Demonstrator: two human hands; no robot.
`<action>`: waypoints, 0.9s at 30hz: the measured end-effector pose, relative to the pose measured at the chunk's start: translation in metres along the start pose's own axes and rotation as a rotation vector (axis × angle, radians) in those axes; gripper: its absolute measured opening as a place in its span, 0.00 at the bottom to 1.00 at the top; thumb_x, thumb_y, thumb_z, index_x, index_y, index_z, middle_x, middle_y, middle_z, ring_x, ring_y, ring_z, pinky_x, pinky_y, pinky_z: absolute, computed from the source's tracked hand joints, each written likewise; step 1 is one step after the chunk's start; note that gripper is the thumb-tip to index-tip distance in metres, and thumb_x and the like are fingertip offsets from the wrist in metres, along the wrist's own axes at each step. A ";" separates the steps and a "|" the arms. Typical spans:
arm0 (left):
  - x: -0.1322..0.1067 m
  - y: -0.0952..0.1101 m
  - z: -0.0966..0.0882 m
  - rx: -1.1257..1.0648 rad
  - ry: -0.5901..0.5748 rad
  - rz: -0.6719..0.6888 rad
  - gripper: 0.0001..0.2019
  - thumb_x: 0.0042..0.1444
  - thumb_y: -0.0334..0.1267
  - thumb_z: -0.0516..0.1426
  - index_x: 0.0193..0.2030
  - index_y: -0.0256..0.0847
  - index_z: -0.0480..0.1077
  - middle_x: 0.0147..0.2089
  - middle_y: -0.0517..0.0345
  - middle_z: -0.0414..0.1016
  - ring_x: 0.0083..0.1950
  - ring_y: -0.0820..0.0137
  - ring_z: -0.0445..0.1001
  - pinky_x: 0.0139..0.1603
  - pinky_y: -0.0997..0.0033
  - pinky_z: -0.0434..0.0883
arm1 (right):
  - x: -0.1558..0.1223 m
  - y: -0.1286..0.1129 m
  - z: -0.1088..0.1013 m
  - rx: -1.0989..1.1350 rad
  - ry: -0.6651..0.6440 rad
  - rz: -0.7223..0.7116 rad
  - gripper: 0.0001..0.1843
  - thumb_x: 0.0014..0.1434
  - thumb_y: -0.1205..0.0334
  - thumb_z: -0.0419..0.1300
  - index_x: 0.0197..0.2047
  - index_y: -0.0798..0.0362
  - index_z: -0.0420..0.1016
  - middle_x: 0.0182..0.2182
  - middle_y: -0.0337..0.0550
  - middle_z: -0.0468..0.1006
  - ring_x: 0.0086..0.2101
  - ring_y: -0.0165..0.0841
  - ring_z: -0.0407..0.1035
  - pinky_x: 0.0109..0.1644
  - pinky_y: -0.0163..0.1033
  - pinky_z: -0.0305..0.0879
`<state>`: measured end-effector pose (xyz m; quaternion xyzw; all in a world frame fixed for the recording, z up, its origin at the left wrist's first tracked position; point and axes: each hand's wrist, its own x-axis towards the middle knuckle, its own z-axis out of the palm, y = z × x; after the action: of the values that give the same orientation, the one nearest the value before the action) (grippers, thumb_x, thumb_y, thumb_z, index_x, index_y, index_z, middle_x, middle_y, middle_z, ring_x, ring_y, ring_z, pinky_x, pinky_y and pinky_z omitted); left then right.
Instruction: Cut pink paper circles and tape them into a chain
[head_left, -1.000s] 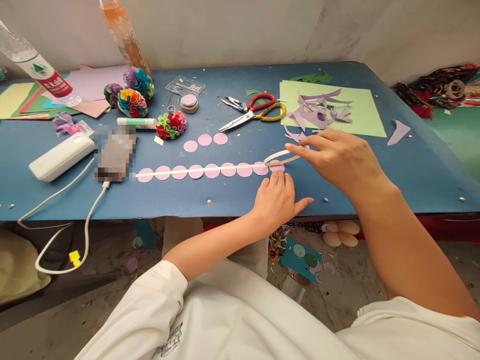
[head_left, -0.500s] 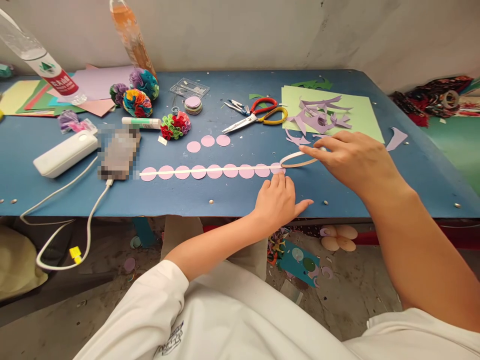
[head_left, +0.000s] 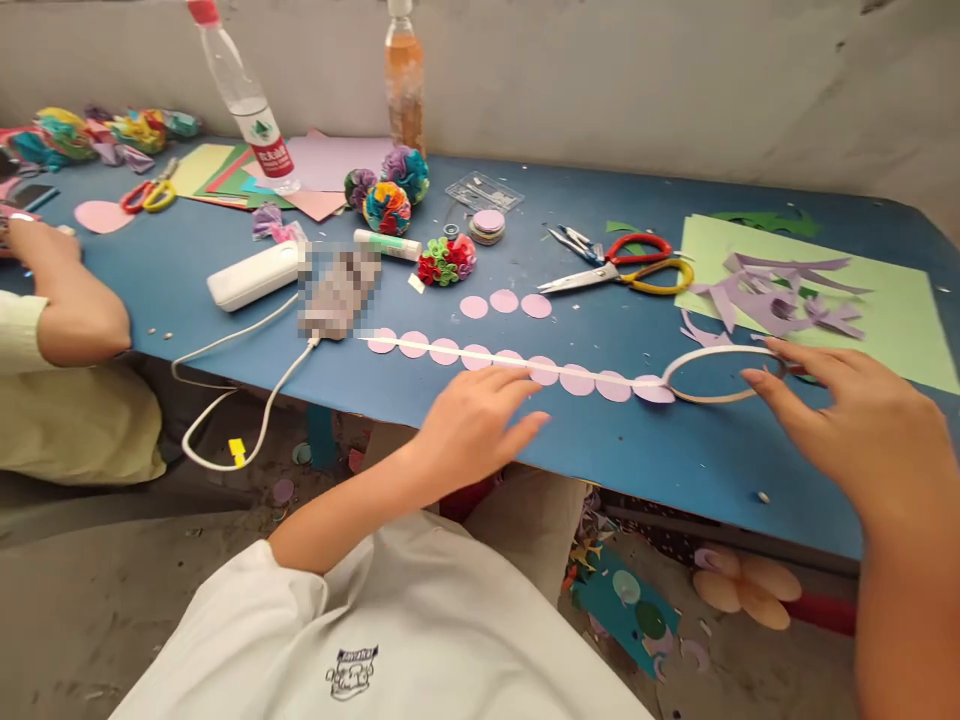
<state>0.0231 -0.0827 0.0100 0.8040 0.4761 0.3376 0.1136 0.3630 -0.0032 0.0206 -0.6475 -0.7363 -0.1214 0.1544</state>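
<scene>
A row of several pink paper discs (head_left: 577,387) lies on the blue table, joined by a strip of white tape (head_left: 427,348) across their middles. The strip runs on into a tape roll (head_left: 712,400) at the right end, which my right hand (head_left: 862,410) grips by its far side, thumb and fingers around the rim. My left hand (head_left: 476,420) lies palm down at the middle of the row, fingers stretched over the strip and thumb apart. The rightmost disc tilts beside the roll. Three loose pink discs (head_left: 505,301) lie behind the row.
Behind are open scissors (head_left: 611,272), a disc stack (head_left: 487,225), a glue stick (head_left: 388,245) and paper flowers (head_left: 387,207). Purple scraps cover green paper (head_left: 907,300) at right. A blurred-out device, white cable, bottle (head_left: 270,150) and another person's arm (head_left: 82,290) are left.
The view has swung left, bringing another person's arm into sight. My left hand has shifted left along the row to its middle. My right hand still holds the tape roll at the row's end.
</scene>
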 end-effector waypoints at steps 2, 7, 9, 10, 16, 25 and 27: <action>-0.020 -0.027 -0.023 0.032 0.069 -0.098 0.13 0.64 0.39 0.54 0.49 0.35 0.74 0.53 0.46 0.78 0.55 0.61 0.76 0.56 0.58 0.73 | 0.005 -0.005 0.003 -0.002 0.028 0.018 0.30 0.60 0.41 0.49 0.55 0.51 0.75 0.48 0.57 0.78 0.48 0.53 0.73 0.48 0.57 0.71; -0.064 -0.079 -0.062 0.123 0.171 -0.391 0.12 0.62 0.39 0.54 0.48 0.40 0.74 0.51 0.50 0.79 0.55 0.62 0.76 0.57 0.59 0.73 | 0.022 -0.043 0.008 0.029 0.171 -0.100 0.29 0.62 0.44 0.49 0.55 0.54 0.75 0.46 0.60 0.77 0.49 0.54 0.72 0.51 0.60 0.69; -0.069 -0.095 -0.073 0.177 0.173 -0.493 0.12 0.62 0.38 0.53 0.49 0.40 0.74 0.51 0.50 0.79 0.54 0.61 0.75 0.56 0.59 0.73 | 0.030 -0.074 0.011 0.126 0.115 -0.188 0.25 0.63 0.46 0.50 0.53 0.53 0.76 0.45 0.59 0.78 0.47 0.53 0.73 0.48 0.58 0.70; -0.068 -0.101 -0.078 0.205 0.159 -0.525 0.13 0.63 0.37 0.53 0.49 0.39 0.74 0.51 0.49 0.78 0.54 0.61 0.75 0.56 0.59 0.73 | 0.036 -0.092 0.014 0.162 0.050 -0.244 0.22 0.63 0.47 0.51 0.52 0.49 0.76 0.46 0.55 0.79 0.46 0.51 0.74 0.48 0.55 0.72; -0.035 -0.123 -0.090 0.377 -0.036 -0.512 0.16 0.63 0.31 0.48 0.53 0.38 0.71 0.56 0.49 0.75 0.54 0.60 0.75 0.53 0.64 0.72 | 0.091 -0.200 0.048 0.407 -0.368 -0.514 0.19 0.61 0.57 0.55 0.53 0.50 0.77 0.50 0.49 0.78 0.44 0.43 0.75 0.47 0.49 0.72; -0.014 -0.132 -0.095 0.466 -0.247 -0.557 0.17 0.64 0.29 0.49 0.56 0.41 0.70 0.52 0.49 0.78 0.53 0.59 0.76 0.46 0.65 0.73 | 0.128 -0.230 0.077 0.433 -0.515 -0.480 0.23 0.55 0.64 0.57 0.54 0.50 0.78 0.45 0.48 0.81 0.36 0.40 0.75 0.42 0.45 0.71; -0.013 -0.134 -0.096 0.443 -0.242 -0.550 0.18 0.63 0.28 0.48 0.56 0.41 0.70 0.52 0.50 0.78 0.54 0.58 0.76 0.46 0.64 0.74 | 0.127 -0.228 0.077 0.465 -0.506 -0.495 0.22 0.56 0.63 0.57 0.52 0.51 0.79 0.45 0.49 0.81 0.35 0.39 0.74 0.43 0.45 0.70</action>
<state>-0.1360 -0.0372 0.0086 0.6853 0.7189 0.0858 0.0786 0.1173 0.1119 0.0029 -0.4086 -0.8921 0.1771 0.0768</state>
